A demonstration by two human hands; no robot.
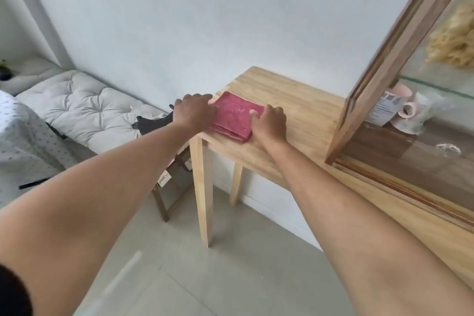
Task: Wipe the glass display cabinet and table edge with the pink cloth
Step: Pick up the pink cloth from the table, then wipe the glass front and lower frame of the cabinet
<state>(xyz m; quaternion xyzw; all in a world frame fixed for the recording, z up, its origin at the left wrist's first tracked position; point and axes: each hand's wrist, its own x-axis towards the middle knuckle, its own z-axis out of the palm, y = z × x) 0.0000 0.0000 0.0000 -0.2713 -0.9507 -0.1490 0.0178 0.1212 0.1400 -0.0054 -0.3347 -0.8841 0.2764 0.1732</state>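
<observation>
Centrally placed: pink cloth (234,117), folded into a flat square, lying on the left end of the tabletop (295,102), close to its left edge.

Left grip (196,111): palm down over the cloth's left side, fingers together and lightly bent, reaching to the tabletop's left edge. It presses rather than clasps.

Right grip (269,122): set on the cloth's right side, knuckles raised, fingers curled at the cloth's far right corner, thumb tip resting on top of the fabric, pinching that edge. Both forearms are bare and stretched forward.

Tabletop: pale wood with plain square legs, standing against a white wall (205,7).

Glass display cabinet (400,41): wood-framed, standing on the right part of the tabletop, well apart from the cloth. Behind its glass are a pink mug (402,99) with a printed label, other pale crockery too blurred to name, and a tuft of dried yellowish plant matter (454,41) higher up.

Left of the tabletop: a tufted grey cushion (84,108), a dark item (151,123) lying at its near end, and a folding wooden frame (166,197) below.

Floor (205,277): large pale grey tiles.
</observation>
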